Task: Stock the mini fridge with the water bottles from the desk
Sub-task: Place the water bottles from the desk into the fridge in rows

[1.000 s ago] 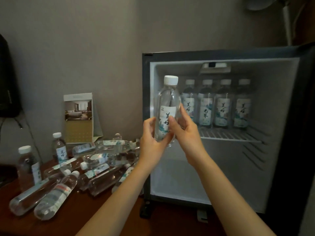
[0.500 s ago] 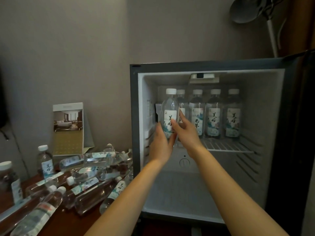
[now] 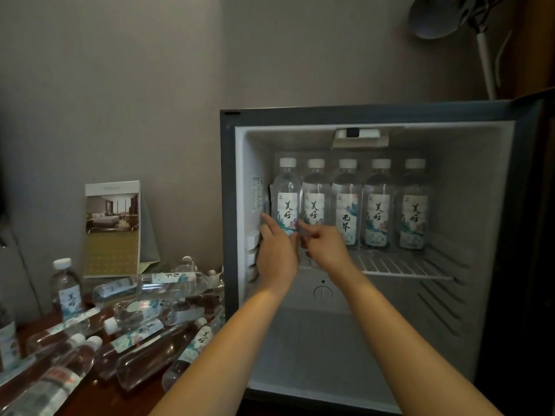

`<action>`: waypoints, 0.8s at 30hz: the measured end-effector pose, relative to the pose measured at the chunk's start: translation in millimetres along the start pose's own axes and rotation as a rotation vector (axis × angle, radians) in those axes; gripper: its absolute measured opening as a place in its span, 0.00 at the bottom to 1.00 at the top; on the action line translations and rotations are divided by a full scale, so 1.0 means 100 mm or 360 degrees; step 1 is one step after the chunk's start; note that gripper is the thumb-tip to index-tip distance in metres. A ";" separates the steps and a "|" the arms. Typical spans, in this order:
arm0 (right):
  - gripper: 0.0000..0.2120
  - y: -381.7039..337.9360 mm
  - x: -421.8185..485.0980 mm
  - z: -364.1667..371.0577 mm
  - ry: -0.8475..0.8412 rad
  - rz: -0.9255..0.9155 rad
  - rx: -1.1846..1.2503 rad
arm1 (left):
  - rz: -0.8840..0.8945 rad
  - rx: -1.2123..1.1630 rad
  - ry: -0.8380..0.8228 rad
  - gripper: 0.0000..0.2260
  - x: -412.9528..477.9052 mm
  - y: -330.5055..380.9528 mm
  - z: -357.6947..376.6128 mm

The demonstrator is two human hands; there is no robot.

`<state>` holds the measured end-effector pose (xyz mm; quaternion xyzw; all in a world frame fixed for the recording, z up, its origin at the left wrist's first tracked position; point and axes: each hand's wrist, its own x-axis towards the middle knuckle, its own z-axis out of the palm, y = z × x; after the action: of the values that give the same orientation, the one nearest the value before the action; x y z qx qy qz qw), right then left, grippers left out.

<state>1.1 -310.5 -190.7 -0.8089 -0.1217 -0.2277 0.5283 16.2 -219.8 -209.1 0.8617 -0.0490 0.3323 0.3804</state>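
The mini fridge [image 3: 231, 175] stands open. On its wire shelf [image 3: 402, 267] several white-capped water bottles [image 3: 378, 205] stand upright in a row. A further bottle [image 3: 286, 190] stands upright at the row's left end, next to the fridge's left wall. My left hand [image 3: 277, 253] grips its lower part from the left. My right hand [image 3: 322, 246] pinches its lower right side with the fingertips. The bottle's base is hidden behind my hands, so I cannot tell whether it rests on the shelf. Several more bottles [image 3: 150, 313] lie in a pile on the wooden desk [image 3: 90, 394].
One bottle [image 3: 66, 291] stands upright at the back of the desk. A folded hotel card [image 3: 112, 229] leans against the wall behind the pile. The fridge's lower compartment [image 3: 330, 349] holds nothing. A lamp [image 3: 435, 16] hangs above the fridge at the upper right.
Both hands have carried the bottle from in front of the fridge into it, to the left end of the shelf row. The view has moved closer to the fridge.
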 end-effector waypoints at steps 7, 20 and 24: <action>0.21 0.01 0.09 0.05 -0.0010 0.0026 -0.0054 | -0.0008 0.0126 0.0003 0.32 0.06 -0.01 0.04; 0.24 -0.04 0.08 0.04 0.0002 0.0161 0.0015 | -0.0098 0.0560 -0.0141 0.33 0.16 0.04 -0.02; 0.17 -0.09 -0.12 0.09 0.0232 0.0147 0.0332 | 0.0096 0.0631 -0.0278 0.16 -0.07 0.07 -0.20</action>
<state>-10.4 -298.1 -192.7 -0.7356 -0.0686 -0.2476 0.6269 -2.4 -212.6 -199.3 0.9433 -0.0412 0.2709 0.1876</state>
